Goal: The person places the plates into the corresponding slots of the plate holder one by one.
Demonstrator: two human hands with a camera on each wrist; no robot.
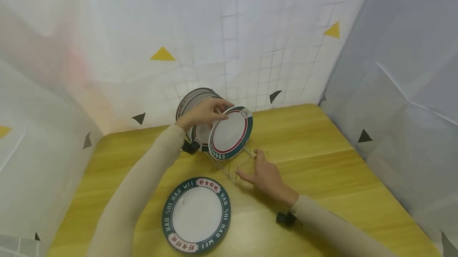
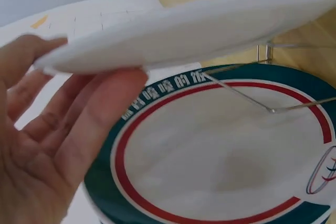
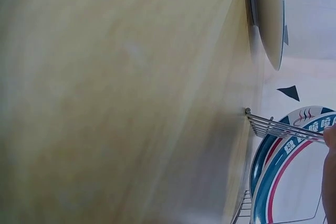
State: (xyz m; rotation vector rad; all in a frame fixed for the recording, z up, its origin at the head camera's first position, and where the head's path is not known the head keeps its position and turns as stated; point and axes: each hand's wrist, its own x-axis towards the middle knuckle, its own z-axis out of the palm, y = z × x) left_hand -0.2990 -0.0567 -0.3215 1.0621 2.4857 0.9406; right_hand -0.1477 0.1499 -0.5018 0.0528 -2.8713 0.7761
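While the left hand [image 1: 209, 112] pinches a tilted plate [image 1: 229, 132] by its upper rim, the right hand [image 1: 265, 173] grips the near end of the wire rack [image 3: 283, 128], apparently steadying it. That plate stands at the rack, toward the bench's [image 1: 322, 149] back edge, in front of other racked plates [image 1: 200, 134]; whether it is seated I cannot tell. Racking seems the step in hand; next calls for settling its lower rim between wires. Another, larger plate [image 1: 196, 214] lies flat nearer the front edge.
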